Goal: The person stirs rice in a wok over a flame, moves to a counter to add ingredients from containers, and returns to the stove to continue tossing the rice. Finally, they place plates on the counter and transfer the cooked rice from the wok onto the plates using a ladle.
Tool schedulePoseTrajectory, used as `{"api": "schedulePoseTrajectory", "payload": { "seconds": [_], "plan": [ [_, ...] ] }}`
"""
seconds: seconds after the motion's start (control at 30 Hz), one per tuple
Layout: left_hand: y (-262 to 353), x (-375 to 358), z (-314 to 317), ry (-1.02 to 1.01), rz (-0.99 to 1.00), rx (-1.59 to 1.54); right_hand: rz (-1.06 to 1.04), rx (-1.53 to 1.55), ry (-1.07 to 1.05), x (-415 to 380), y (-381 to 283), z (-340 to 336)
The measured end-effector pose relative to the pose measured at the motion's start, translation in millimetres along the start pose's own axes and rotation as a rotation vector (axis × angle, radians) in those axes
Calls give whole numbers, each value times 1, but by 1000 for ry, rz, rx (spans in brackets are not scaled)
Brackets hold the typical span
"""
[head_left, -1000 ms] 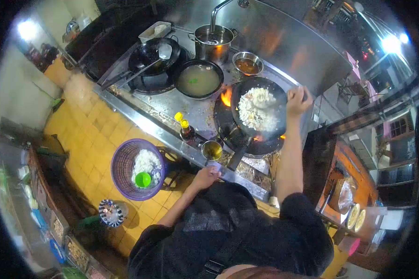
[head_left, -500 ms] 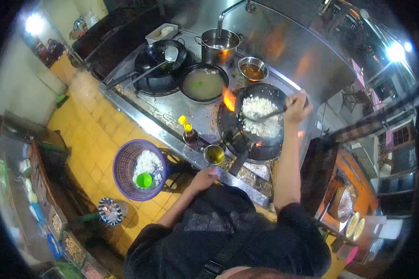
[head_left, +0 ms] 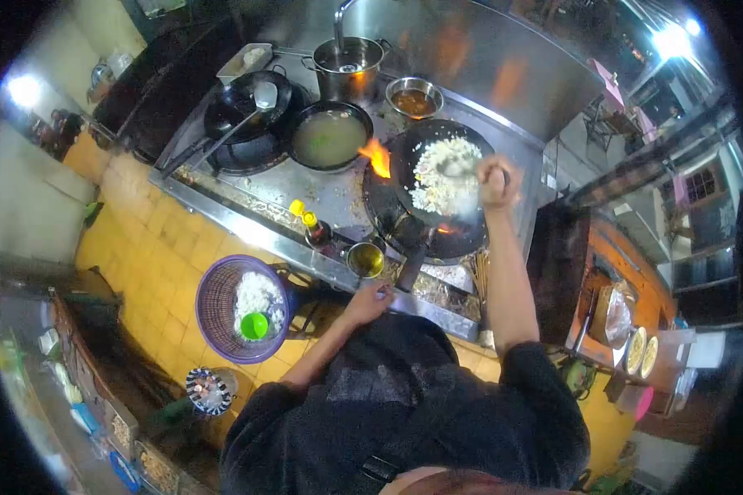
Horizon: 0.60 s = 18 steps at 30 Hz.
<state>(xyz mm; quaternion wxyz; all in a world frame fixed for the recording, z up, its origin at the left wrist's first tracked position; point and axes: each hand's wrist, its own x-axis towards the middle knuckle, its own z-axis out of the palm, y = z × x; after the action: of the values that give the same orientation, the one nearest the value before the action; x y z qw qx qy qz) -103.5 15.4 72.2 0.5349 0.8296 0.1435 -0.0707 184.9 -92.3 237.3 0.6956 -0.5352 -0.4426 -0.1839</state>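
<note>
My right hand (head_left: 497,183) is closed round the handle of a wok spatula (head_left: 458,168), whose blurred head is in the rice. White rice (head_left: 437,191) with small bits in it lies in a black wok (head_left: 406,157) over the burner. Orange flame (head_left: 377,158) licks up at the wok's left side. My left hand (head_left: 369,303) is closed at the counter's front edge, just left of the wok handle (head_left: 411,271) and apart from it; whether its fingers hold anything is hidden. Near it stand a cup of yellow oil (head_left: 365,261) and a yellow-capped sauce bottle (head_left: 317,233).
Left on the stove are a pan of cloudy broth (head_left: 330,139) and a wok (head_left: 248,107) with another spatula (head_left: 264,96). Behind stand a steel pot (head_left: 348,74) and a bowl of brown sauce (head_left: 414,101). A purple basket (head_left: 215,305) holds rice and a green cup (head_left: 254,325).
My right hand has drawn the spatula head up and back through the rice, which has shifted in the wok. The view has swung slightly; my left hand stays by the counter edge.
</note>
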Motion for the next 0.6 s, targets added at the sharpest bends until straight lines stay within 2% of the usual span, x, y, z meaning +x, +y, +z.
{"api": "schedulePoseTrajectory", "payload": {
  "seconds": [0.03, 0.07, 0.1, 0.17, 0.2, 0.23, 0.3, 0.33, 0.37, 0.43, 0.47, 0.5, 0.57, 0.6],
  "plan": [
    [-3, 6, 4, 57, 44, -65, 4, -93, -38, 4, 6, 2],
    [-8, 3, 8, 52, 43, -69, 97, -68, 95, 3, 10, 5],
    [-7, -11, 11, 4, 39, -47, 118, -79, 99, -11, 0, -1],
    [7, 3, -5, -17, 93, 14, 123, 155, 72, 0, -8, -4],
    [19, 0, -10, -6, 52, -21, -37, 18, 64, 1, -13, 6],
    [16, -3, -9, -19, 41, -19, -23, 14, 72, -4, -7, 4],
    [8, 0, -3, 9, 21, -45, 85, -314, -70, -6, 11, -3],
    [3, -5, 2, -4, 19, -43, 209, -338, 28, 9, -24, 21],
    [-2, -7, 6, 26, 30, -50, 206, -342, 34, 2, -31, 21],
    [3, 9, -3, 80, 63, -51, 25, -383, 37, 2, -34, 22],
    [6, 7, -5, 63, 79, -105, -89, -387, -17, -6, -16, 13],
    [6, -2, -4, 37, 81, -161, -70, -388, -12, -7, -11, 11],
    [0, -8, 1, 29, 53, -72, 126, -360, 79, -6, 0, 10],
    [6, -11, -1, 3, 56, -108, 80, -347, 157, 1, -3, 8]
  ]
}}
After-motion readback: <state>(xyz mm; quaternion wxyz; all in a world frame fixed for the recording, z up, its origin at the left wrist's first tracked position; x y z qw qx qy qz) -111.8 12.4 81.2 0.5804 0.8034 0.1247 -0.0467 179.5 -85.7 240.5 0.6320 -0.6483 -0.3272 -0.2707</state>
